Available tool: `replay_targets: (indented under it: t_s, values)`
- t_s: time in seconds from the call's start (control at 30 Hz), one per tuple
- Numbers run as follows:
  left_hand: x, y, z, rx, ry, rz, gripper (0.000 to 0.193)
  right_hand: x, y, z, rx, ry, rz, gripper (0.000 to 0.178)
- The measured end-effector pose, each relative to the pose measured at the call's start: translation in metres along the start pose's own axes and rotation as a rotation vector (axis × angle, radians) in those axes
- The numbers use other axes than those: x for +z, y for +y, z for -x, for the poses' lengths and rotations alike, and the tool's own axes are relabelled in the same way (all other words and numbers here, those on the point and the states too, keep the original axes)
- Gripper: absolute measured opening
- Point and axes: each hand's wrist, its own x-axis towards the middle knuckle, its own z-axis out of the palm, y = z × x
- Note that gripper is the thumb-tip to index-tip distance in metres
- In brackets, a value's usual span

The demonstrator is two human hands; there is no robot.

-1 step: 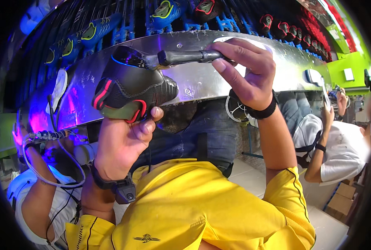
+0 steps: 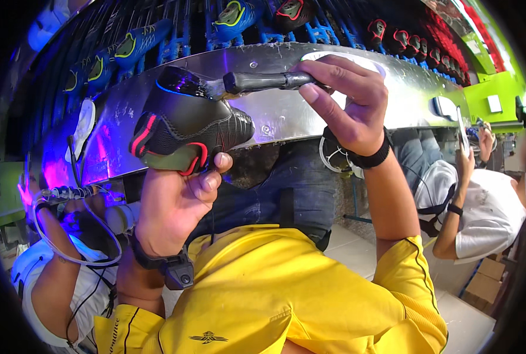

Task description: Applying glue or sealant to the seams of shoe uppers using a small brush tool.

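1. At far left, a co-worker (image 2: 56,283) in a white top sits close by, a pale cable looping past one arm.
2. A white shoe sole (image 2: 84,127) lies on the metal bench (image 2: 298,115), next to a dark cord.
3. Beyond the bench, blue shoes (image 2: 138,44) with yellow-green collars stand on the blue rack (image 2: 177,44).
4. The left hand (image 2: 177,206), a dark band with a boxy device at its wrist, grips a black sports shoe (image 2: 195,121) from below, fingers curled at its red-edged collar.
5. That shoe is raised in front of the bench, tilted, heel to the left and toe to the right, its glossy black underside turned upward.
6. The brush (image 2: 263,81) lies nearly level, bristles touching the underside's edge.
7. The right hand (image 2: 354,109), with a black wristband, pinches the brush's black handle between thumb and fingers.
8. Further right, red-trimmed shoes (image 2: 401,41) line the rack.
9. At far right, another co-worker (image 2: 487,218) in white holds a pale, flat piece (image 2: 462,131).
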Motion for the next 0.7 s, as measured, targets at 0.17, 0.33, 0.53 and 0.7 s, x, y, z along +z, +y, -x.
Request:
replay_targets:
  t_s: [0.17, 0.33, 0.53, 0.7]
  values:
    - [0.005, -0.009, 0.002, -0.05, -0.017, 0.045, 0.038, 0.006, 0.01, 0.02, 0.087, 0.032, -0.064, 0.026]
    - [0.0, -0.013, 0.001, -0.072, -0.087, 0.015, 0.034, 0.008, 0.015, 0.038, 0.166, 0.027, -0.074, 0.024]
    - [-0.02, -0.023, -0.024, 0.001, -0.232, 0.167, 0.051, 0.004, 0.001, 0.048, 0.371, 0.056, -0.162, 0.024]
    - [-0.048, -0.015, -0.057, 0.044, -0.198, -0.015, 0.086, 0.008, 0.008, 0.048, 0.76, -0.009, -0.107, 0.023]
